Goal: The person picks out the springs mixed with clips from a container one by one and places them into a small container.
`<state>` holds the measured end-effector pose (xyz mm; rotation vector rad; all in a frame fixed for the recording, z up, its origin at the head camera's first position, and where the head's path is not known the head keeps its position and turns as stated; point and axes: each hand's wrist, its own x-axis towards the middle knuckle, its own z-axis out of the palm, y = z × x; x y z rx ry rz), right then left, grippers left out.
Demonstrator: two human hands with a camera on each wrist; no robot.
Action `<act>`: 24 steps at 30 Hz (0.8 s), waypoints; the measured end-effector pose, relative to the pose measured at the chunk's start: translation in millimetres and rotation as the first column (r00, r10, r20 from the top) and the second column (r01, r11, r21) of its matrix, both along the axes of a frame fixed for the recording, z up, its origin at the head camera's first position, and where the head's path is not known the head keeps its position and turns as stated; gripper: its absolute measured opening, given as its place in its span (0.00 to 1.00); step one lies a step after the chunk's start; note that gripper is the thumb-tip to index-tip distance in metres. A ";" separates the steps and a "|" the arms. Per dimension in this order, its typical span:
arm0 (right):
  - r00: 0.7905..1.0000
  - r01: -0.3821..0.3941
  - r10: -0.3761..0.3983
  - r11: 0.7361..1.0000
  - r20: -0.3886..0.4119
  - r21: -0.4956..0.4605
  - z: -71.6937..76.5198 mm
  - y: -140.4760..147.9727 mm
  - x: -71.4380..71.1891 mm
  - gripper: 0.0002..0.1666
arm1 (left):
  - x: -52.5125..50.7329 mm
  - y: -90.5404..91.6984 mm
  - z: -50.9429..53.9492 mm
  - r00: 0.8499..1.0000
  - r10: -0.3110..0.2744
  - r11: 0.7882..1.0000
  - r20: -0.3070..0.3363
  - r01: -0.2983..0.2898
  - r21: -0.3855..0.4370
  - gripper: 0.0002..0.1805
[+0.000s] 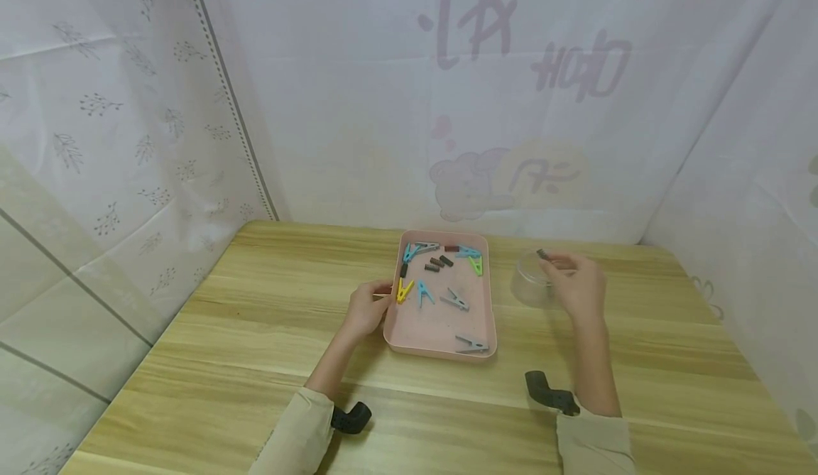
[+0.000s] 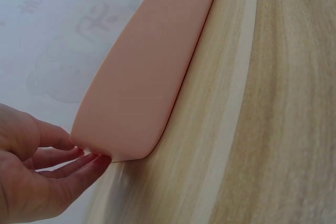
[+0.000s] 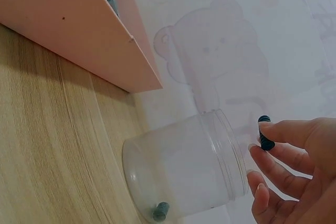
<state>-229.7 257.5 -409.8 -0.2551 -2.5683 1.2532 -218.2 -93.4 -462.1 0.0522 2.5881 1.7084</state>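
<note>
My right hand (image 1: 578, 287) pinches a small dark spring (image 3: 265, 132) between thumb and fingers, just outside the mouth of a clear round jar (image 3: 178, 161). Another dark spring (image 3: 161, 211) lies inside the jar at its bottom. My left hand (image 1: 369, 309) is at the left side of the pink tray (image 1: 422, 333); in the left wrist view its fingers (image 2: 97, 169) and thumb grip the tray's edge. In the tray lie several dark springs (image 1: 432, 268), a yellow clip (image 1: 404, 291), a green clip (image 1: 476, 265), blue clips (image 1: 424, 292) and grey clips (image 1: 471, 344).
The wooden table (image 1: 255, 319) carries the tray in the middle and the jar to its right. A patterned white curtain (image 1: 358, 106) hangs behind the table and along both sides. A black mount (image 1: 351, 418) is on each wrist.
</note>
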 end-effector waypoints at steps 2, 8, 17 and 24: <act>1.000 0.004 -0.004 1.000 -0.001 0.004 -0.4 1.4 0.1 0.21 | 0.0 0.0 0.0 1.000 0.000 1.000 0.000 0.000 -0.001 0.20; 1.000 0.019 -0.019 1.000 0.002 0.019 -1.3 5.0 0.4 0.21 | -0.2 -0.1 -0.3 1.000 -0.003 1.000 0.001 0.003 -0.011 0.20; 1.000 0.016 -0.017 0.999 0.022 0.030 -4.7 9.3 0.3 0.21 | 0.3 -0.1 0.4 1.000 -0.006 1.000 -0.005 0.006 -0.008 0.20; 1.000 -0.008 0.007 0.999 0.024 0.037 -4.6 8.8 2.1 0.21 | 0.4 -0.3 0.1 1.000 -0.008 1.000 0.001 0.008 0.004 0.20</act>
